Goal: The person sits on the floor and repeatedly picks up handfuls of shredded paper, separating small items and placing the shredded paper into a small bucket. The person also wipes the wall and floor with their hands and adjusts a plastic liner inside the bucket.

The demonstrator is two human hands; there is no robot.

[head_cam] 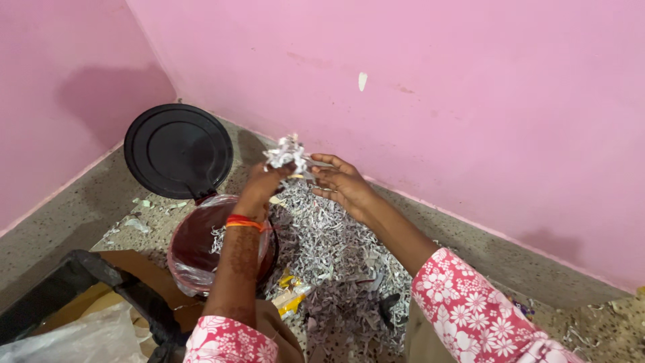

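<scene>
shredded paper clump [285, 152] pinched in my left hand [263, 183] above the bin [195, 259]; right hand [342, 181] open, perhaps touching it. loose strands could drop outside the bin.

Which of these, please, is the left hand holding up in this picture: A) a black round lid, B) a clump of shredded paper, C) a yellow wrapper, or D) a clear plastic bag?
B: the left hand is raised with a clump of shredded paper gripped at its fingertips, above the bin, while the black lid stands open behind and the yellow wrapper lies on the floor.
</scene>
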